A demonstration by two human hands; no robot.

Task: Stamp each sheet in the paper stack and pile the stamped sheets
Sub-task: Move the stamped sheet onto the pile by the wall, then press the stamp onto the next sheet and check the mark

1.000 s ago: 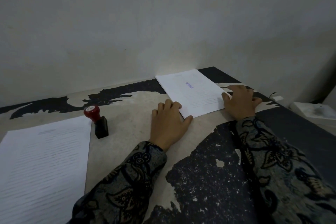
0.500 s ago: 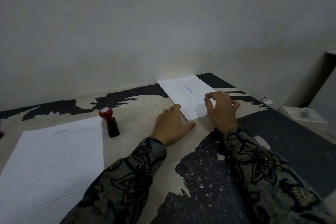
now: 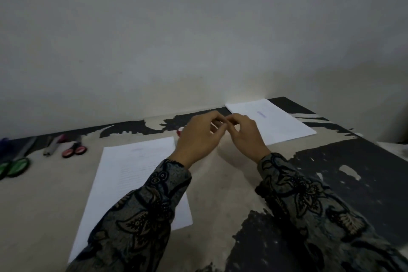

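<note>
The pile of stamped sheets (image 3: 280, 123) lies at the back right of the table, a purple stamp mark on its top sheet. The unstamped paper stack (image 3: 132, 174) lies in the middle left, partly under my left sleeve. Only the red top of the stamp (image 3: 180, 132) shows behind my left hand. My left hand (image 3: 198, 139) and my right hand (image 3: 245, 134) hover above the table between the two piles. Their fingers are loosely curled, the fingertips meet, and neither hand holds anything.
Pink-handled scissors (image 3: 74, 150), a marker (image 3: 53, 146) and green-handled scissors (image 3: 14, 166) lie at the far left. The table (image 3: 220, 194) has a worn beige and black top. A wall stands right behind it. A white object (image 3: 397, 146) sits past the right edge.
Both hands have left the stamped pile and lifted off the table, coming together in the air. The view has swung left, so the scissors and marker now show.
</note>
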